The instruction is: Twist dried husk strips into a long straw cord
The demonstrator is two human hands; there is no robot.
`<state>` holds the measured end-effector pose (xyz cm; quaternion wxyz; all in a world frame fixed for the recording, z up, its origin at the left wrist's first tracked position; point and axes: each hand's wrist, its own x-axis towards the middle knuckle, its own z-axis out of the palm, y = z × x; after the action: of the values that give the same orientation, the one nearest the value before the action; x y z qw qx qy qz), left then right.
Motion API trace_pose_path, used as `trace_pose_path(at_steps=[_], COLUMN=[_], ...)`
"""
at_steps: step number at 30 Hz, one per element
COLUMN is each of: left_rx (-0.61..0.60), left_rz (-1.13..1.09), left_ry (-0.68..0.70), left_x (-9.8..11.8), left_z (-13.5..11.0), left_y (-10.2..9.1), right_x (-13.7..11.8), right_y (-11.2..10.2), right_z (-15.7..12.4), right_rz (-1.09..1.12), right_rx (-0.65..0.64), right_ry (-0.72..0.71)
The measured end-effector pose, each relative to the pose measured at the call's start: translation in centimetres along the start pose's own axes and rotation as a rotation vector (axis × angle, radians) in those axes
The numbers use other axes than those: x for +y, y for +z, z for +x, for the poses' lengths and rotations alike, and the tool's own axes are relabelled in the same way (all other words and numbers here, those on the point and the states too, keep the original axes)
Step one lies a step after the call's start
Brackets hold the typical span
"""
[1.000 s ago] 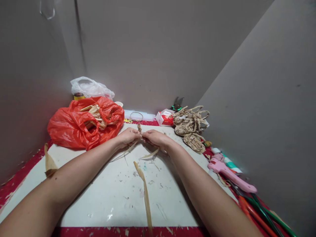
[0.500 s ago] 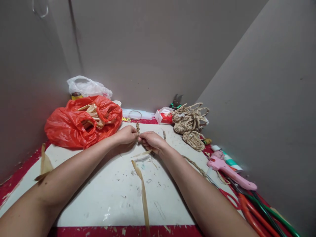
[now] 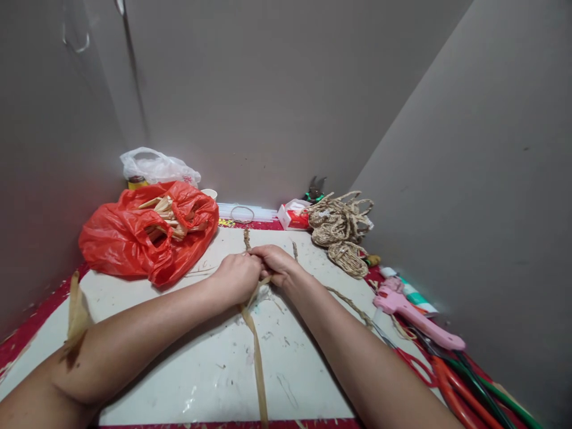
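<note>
My left hand (image 3: 240, 276) and my right hand (image 3: 276, 262) meet over the white board (image 3: 214, 363), their closed fingers pressed together. Between them they grip a twisted straw cord (image 3: 247, 239), whose short brown end sticks up beyond the knuckles. Fingers hide the gripped part. From beneath the hands a flat tan straw strip (image 3: 257, 357) runs toward the near edge. Another length of twisted cord (image 3: 348, 299) lies right of my right forearm, partly covered by it.
A red plastic bag (image 3: 111, 238) of dry husk strips stands at the left. Coiled cord bundles (image 3: 339, 223) lie at the back right. Along the right edge are a pink glue gun (image 3: 420, 319), red-handled scissors (image 3: 415, 363) and orange-handled pliers (image 3: 451, 381). Grey walls enclose the back and right.
Both hands have come a little nearer. My left hand has moved right and turned, now pressed against my right hand. More of the cord's end shows above the fingers.
</note>
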<state>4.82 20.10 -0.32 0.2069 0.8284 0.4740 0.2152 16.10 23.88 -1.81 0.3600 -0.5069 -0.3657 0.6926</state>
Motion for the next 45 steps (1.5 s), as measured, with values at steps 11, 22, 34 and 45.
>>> trace_pose_path(at_steps=[11, 22, 34, 45], left_rx=[-0.044, -0.548, -0.55, -0.442], left_rz=[0.049, 0.469, 0.072, 0.187], left_ry=[-0.139, -0.014, -0.171, -0.011], left_x=[-2.6, 2.9, 0.7, 0.8], left_z=[2.1, -1.7, 0.3, 0.3], left_y=[-5.2, -2.9, -6.1, -3.4], right_x=[-1.6, -2.4, -2.2, -2.2], right_y=[-2.4, -4.0, -3.4, -3.4], right_z=[-0.1, 0.1, -0.3, -0.4], right_rz=[0.086, 0.159, 0.063, 0.014], right_rx=[-0.267, -0.21, -0.211, -0.229], right_ry=[0.124, 0.064, 0.05, 0.032])
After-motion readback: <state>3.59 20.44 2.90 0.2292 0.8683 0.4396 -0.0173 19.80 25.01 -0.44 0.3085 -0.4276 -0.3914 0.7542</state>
